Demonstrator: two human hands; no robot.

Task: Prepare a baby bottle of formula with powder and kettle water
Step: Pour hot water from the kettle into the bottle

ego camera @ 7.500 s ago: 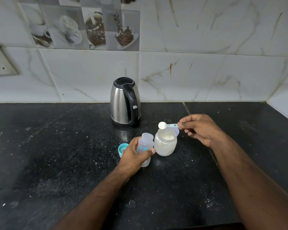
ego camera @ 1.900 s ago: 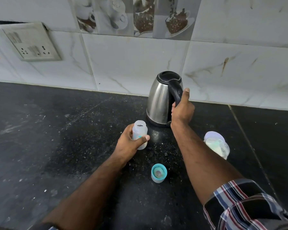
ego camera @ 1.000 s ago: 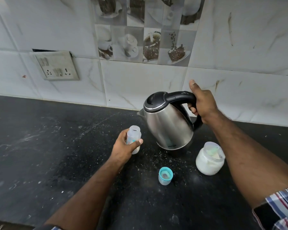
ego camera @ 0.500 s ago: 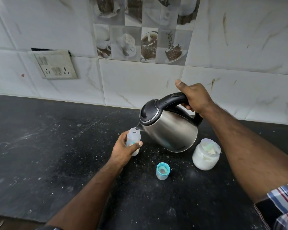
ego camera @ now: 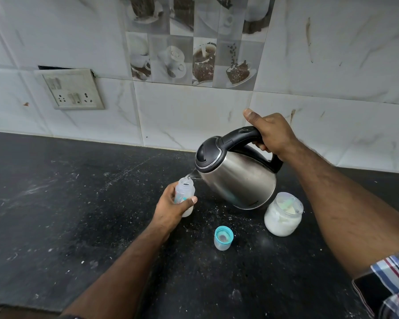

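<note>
Black tabletop (ego camera: 55, 215): your right hand (ego camera: 272, 134) grips the kettle (ego camera: 237, 180), pouring into the bottle (ego camera: 184, 192) your left hand (ego camera: 171, 208) holds; cap (ego camera: 223, 238), beside the bottle, still off.

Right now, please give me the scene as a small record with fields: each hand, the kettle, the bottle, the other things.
left hand: grips the baby bottle, upright on the black counter
right hand: holds the kettle by its handle
kettle: lifted, tilted, spout over the bottle mouth, water pouring
bottle: open, no cap
bottle cap: on the counter, apart from the bottle
powder jar: open, beside the kettle, scoop inside
</note>
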